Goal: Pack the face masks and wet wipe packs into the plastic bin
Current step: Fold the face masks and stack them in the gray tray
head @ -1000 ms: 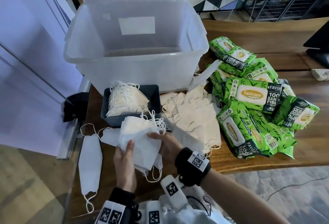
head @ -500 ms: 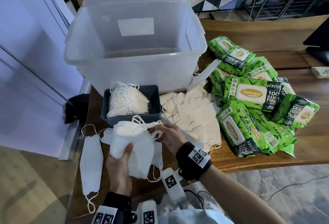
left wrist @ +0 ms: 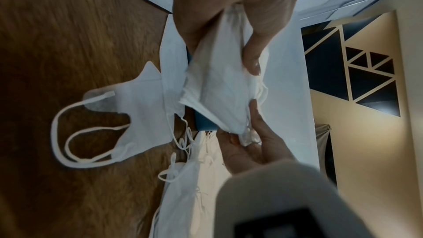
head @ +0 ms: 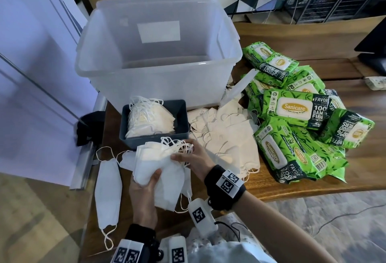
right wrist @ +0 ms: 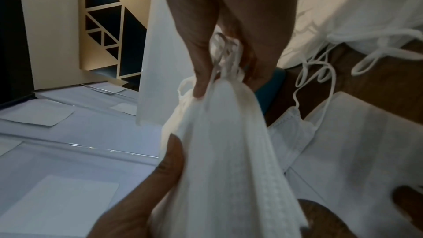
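Note:
Both hands hold a stack of white face masks just above the table's near edge, in front of a small grey tray filled with more masks. My left hand grips the stack's near end from below. At the far end my right hand pinches the bundle of ear loops. The clear plastic bin stands behind the tray, with nothing visible inside. Green wet wipe packs are heaped to the right.
One loose mask lies on the wooden table left of my hands. A spread of cream masks lies between the tray and the wipe packs. A glass panel borders the table's left edge.
The stack has been lifted a little and tilted toward the tray. My right hand has slid from the stack's side up to its ear loops. The left hand keeps its grip.

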The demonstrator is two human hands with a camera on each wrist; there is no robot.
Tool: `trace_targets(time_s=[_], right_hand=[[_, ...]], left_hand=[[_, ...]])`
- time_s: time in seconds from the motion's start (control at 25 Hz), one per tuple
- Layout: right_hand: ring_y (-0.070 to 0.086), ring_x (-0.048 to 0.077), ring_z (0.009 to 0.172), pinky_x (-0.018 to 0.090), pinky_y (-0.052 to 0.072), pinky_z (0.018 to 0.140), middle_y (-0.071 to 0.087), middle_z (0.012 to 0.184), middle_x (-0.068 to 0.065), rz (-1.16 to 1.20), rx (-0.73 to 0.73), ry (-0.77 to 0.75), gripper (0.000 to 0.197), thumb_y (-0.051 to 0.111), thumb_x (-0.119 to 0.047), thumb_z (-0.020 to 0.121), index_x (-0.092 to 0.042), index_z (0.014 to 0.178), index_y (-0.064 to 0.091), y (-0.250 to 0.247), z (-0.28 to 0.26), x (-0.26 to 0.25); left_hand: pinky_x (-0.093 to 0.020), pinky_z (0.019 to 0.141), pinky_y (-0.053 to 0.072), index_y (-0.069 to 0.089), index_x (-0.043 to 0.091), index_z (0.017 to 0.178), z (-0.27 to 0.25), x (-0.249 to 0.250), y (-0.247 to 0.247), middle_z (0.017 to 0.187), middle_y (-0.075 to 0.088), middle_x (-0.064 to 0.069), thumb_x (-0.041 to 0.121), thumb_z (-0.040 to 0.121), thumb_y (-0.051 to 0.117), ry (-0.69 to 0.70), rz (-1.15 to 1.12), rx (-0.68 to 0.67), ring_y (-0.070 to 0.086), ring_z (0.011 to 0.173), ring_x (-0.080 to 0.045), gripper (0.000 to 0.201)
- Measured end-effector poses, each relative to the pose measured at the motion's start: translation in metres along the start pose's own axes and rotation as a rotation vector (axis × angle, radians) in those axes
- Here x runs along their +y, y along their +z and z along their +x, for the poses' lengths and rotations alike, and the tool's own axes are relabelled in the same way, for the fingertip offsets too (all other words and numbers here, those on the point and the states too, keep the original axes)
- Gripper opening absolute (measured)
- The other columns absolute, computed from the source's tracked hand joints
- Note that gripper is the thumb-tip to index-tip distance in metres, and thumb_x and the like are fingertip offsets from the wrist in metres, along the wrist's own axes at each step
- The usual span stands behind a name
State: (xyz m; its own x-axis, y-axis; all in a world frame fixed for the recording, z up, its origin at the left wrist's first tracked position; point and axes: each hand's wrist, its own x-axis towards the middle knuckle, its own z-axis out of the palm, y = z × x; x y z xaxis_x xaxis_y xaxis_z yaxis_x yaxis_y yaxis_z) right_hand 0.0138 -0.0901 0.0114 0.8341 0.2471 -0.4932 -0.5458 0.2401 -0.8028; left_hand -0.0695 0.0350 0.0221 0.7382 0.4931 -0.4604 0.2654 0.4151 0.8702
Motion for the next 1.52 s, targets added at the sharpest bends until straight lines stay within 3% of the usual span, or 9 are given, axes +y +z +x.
trace_targets(time_s=[0.2, 0.36, 0.68, 0.88, 1.04, 1.12, 1.2, 1.36, 1.52], right_hand=[[0.057, 0.023, 0.074, 0.036, 0.053, 0.065, 0.06, 0.085, 0.009, -0.161, 0.133, -0.145, 0.045, 0.08, -0.001, 0.065, -0.021, 0.098, 0.056, 0.008, 0.004, 0.003], [0.049, 0.012, 0.063, 0.034, 0.05, 0.062, 0.05, 0.071, -0.003, -0.323, 0.173, -0.254, 0.045, 0.068, 0.005, 0.073, -0.02, 0.104, 0.046, 0.008, 0.002, 0.002], [0.053, 0.026, 0.082, 0.034, 0.047, 0.072, 0.055, 0.09, 0.005, 0.192, 0.263, -0.225, 0.053, 0.059, -0.003, 0.066, -0.016, 0.115, 0.046, 0.014, -0.001, 0.008], [0.055, 0.023, 0.113, 0.04, 0.046, 0.098, 0.051, 0.132, 0.011, -0.046, -0.022, 0.07, 0.09, 0.077, -0.041, 0.064, -0.017, 0.136, 0.03, 0.008, -0.012, 0.017], [0.065, 0.007, 0.077, 0.019, 0.052, 0.069, 0.068, 0.085, -0.004, -0.109, -0.285, 0.252, 0.016, 0.057, -0.026, 0.091, -0.011, 0.092, 0.054, 0.013, -0.028, 0.009], [0.065, -0.003, 0.066, 0.011, 0.05, 0.062, 0.07, 0.069, -0.011, -0.111, -0.32, 0.236, 0.015, 0.05, -0.013, 0.095, -0.015, 0.082, 0.058, 0.014, -0.027, 0.005], [0.066, -0.003, 0.074, 0.012, 0.051, 0.073, 0.072, 0.075, -0.014, -0.101, -0.372, 0.239, 0.015, 0.051, -0.01, 0.094, -0.018, 0.088, 0.062, 0.013, -0.027, 0.0], [0.062, 0.019, 0.093, 0.036, 0.044, 0.1, 0.068, 0.099, 0.004, 0.01, -0.358, 0.233, 0.022, 0.066, -0.022, 0.082, -0.01, 0.1, 0.063, 0.009, -0.017, -0.005], [0.067, 0.015, 0.084, 0.027, 0.053, 0.083, 0.071, 0.094, 0.003, 0.074, -0.364, 0.151, 0.018, 0.062, -0.008, 0.083, -0.008, 0.101, 0.063, 0.003, -0.001, -0.017]], left_hand=[[-0.049, 0.095, 0.048, 0.051, 0.014, 0.131, 0.003, 0.002, -0.003, 0.122, 0.063, -0.007, 0.016, 0.071, 0.077, -0.022, -0.077, 0.099, 0.061, 0.108, -0.026, 0.065], [-0.039, 0.081, 0.051, 0.051, 0.013, 0.132, 0.009, 0.005, -0.014, 0.122, 0.062, -0.005, 0.016, 0.077, 0.073, -0.054, -0.122, 0.124, 0.06, 0.105, -0.024, 0.06], [-0.048, 0.092, 0.049, 0.052, 0.011, 0.129, 0.009, 0.007, -0.014, 0.121, 0.063, -0.009, 0.014, 0.077, 0.073, -0.073, -0.06, 0.077, 0.06, 0.107, -0.029, 0.057], [-0.039, 0.078, 0.053, 0.058, 0.012, 0.122, 0.006, 0.016, -0.01, 0.108, 0.068, -0.005, 0.039, 0.054, 0.082, -0.019, -0.072, 0.065, 0.064, 0.098, -0.025, 0.077], [-0.04, 0.074, 0.054, 0.061, 0.01, 0.117, 0.002, 0.01, -0.001, 0.111, 0.068, -0.011, 0.027, 0.072, 0.074, -0.062, -0.052, 0.023, 0.065, 0.094, -0.028, 0.05], [-0.046, 0.077, 0.054, 0.061, 0.009, 0.117, -0.001, 0.007, 0.003, 0.111, 0.068, -0.013, 0.023, 0.076, 0.07, -0.093, -0.031, -0.009, 0.065, 0.099, -0.034, 0.045], [-0.048, 0.075, 0.052, 0.06, 0.01, 0.118, 0.0, 0.008, 0.003, 0.111, 0.067, -0.015, 0.023, 0.077, 0.069, -0.097, -0.005, -0.028, 0.063, 0.1, -0.037, 0.044], [-0.044, 0.072, 0.053, 0.061, 0.007, 0.115, 0.005, 0.007, -0.004, 0.109, 0.068, -0.016, 0.023, 0.08, 0.068, -0.105, 0.027, -0.039, 0.064, 0.098, -0.037, 0.039], [-0.042, 0.074, 0.055, 0.063, 0.01, 0.112, 0.003, 0.007, -0.007, 0.107, 0.069, -0.012, 0.021, 0.08, 0.067, -0.169, -0.006, -0.073, 0.066, 0.095, -0.031, 0.034]])
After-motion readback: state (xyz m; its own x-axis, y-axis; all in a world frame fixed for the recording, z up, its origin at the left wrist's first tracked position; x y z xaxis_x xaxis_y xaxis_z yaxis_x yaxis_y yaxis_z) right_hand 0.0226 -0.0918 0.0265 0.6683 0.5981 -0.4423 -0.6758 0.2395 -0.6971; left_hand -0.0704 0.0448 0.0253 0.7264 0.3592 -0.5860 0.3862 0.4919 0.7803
